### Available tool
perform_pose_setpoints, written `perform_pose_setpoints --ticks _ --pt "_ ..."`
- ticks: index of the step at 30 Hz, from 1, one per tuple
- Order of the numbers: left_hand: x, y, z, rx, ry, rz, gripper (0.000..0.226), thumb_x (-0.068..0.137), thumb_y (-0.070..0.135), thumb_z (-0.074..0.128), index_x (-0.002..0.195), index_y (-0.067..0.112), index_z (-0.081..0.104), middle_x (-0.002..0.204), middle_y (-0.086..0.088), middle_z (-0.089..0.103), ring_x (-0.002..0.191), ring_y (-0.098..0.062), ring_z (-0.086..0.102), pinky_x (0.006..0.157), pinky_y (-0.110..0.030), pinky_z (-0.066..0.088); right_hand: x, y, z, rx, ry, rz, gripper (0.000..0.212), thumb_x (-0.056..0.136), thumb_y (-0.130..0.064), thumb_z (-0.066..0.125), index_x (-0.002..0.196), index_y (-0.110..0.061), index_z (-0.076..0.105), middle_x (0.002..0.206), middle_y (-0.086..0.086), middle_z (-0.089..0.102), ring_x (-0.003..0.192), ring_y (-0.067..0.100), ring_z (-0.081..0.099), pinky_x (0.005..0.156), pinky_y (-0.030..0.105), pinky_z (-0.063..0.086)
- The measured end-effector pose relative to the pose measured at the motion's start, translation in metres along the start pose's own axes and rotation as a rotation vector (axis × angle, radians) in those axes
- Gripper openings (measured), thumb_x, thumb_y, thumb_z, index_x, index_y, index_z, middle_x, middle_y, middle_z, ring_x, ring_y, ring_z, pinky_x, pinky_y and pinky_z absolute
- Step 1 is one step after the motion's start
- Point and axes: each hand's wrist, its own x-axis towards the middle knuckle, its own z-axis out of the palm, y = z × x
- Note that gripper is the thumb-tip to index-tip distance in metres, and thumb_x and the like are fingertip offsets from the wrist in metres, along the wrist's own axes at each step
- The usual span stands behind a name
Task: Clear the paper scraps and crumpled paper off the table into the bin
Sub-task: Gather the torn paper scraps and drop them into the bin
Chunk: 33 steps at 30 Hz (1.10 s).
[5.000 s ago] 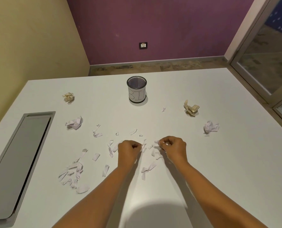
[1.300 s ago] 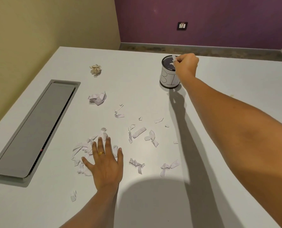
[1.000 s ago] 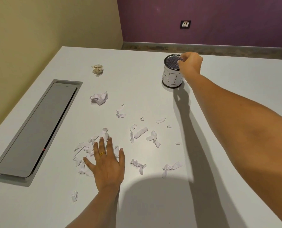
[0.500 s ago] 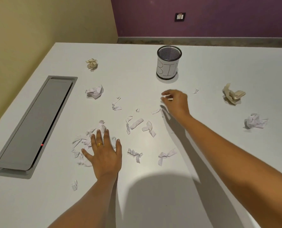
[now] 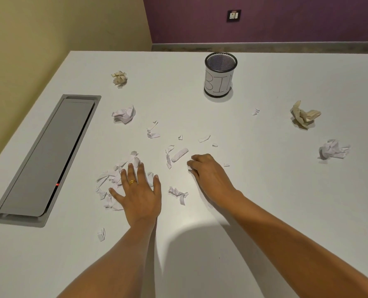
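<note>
A mesh bin [image 5: 218, 82] with a paper label reading BIN stands upright at the far middle of the white table [image 5: 264, 201]. My left hand [image 5: 139, 196] lies flat with fingers spread on a pile of white paper scraps [image 5: 107, 179]. My right hand [image 5: 209, 175] rests on the table, fingertips curled onto a small paper scrap [image 5: 189, 168]. Loose scraps lie around: a strip [image 5: 178, 154], a twisted piece [image 5: 177, 192], another [image 5: 153, 134]. Crumpled paper balls sit apart: beige [image 5: 119, 78], white [image 5: 124, 114], beige [image 5: 304, 115], white [image 5: 332, 149].
A grey recessed cable hatch [image 5: 43, 158] runs along the table's left side. One scrap [image 5: 101, 234] lies near the front left and another [image 5: 255, 111] right of the bin. Yellow and purple walls stand behind the table's far edge.
My right hand left the bin's rim, came back toward me and settled on scraps in the middle. My left hand stayed flat on the pile.
</note>
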Motion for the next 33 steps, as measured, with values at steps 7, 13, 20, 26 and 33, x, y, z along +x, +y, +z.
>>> perform_pose_setpoints --ticks 7,13,20,26,33 --pt "0.001 -0.001 0.002 0.010 0.002 0.001 0.054 0.094 0.044 0.031 0.143 0.023 0.024 0.154 -0.006 0.025 0.145 -0.024 0.014 0.110 -0.064 0.011 0.006 0.003 0.001 0.121 -0.020 0.008 0.025 0.089 0.002 0.045 0.100 0.003 0.067 0.113 0.014 0.063 0.110 0.026 0.050 0.088 0.026 0.037" --pt "0.000 0.000 0.001 0.012 -0.004 0.005 0.055 0.094 0.044 0.031 0.144 0.023 0.022 0.154 -0.006 0.024 0.145 -0.023 0.013 0.111 -0.064 0.011 0.014 -0.003 -0.011 0.211 0.024 0.032 0.027 0.087 0.003 0.047 0.105 0.000 0.067 0.118 0.011 0.063 0.114 0.023 0.052 0.093 0.022 0.036" --pt "0.000 0.000 0.000 0.002 -0.018 -0.002 0.056 0.094 0.044 0.030 0.145 0.023 0.020 0.155 -0.005 0.022 0.145 -0.022 0.011 0.111 -0.063 0.009 0.064 -0.013 -0.057 0.190 0.169 -0.039 0.028 0.083 0.008 0.047 0.103 0.004 0.068 0.115 0.016 0.065 0.107 0.026 0.059 0.091 0.022 0.039" --pt "0.000 0.000 0.002 0.012 -0.011 0.000 0.056 0.093 0.044 0.031 0.144 0.023 0.022 0.154 -0.006 0.024 0.145 -0.023 0.013 0.111 -0.064 0.011 0.119 -0.005 -0.101 0.117 0.347 -0.020 0.029 0.084 0.006 0.047 0.103 0.002 0.069 0.114 0.016 0.067 0.107 0.026 0.061 0.095 0.024 0.042" --pt "0.000 -0.001 0.004 0.027 -0.011 -0.010 0.056 0.093 0.045 0.030 0.144 0.024 0.022 0.155 -0.004 0.024 0.145 -0.022 0.014 0.111 -0.064 0.012 0.170 0.016 -0.144 0.156 0.492 0.195 0.032 0.080 0.011 0.042 0.101 0.011 0.066 0.114 0.023 0.066 0.106 0.033 0.062 0.093 0.034 0.050"
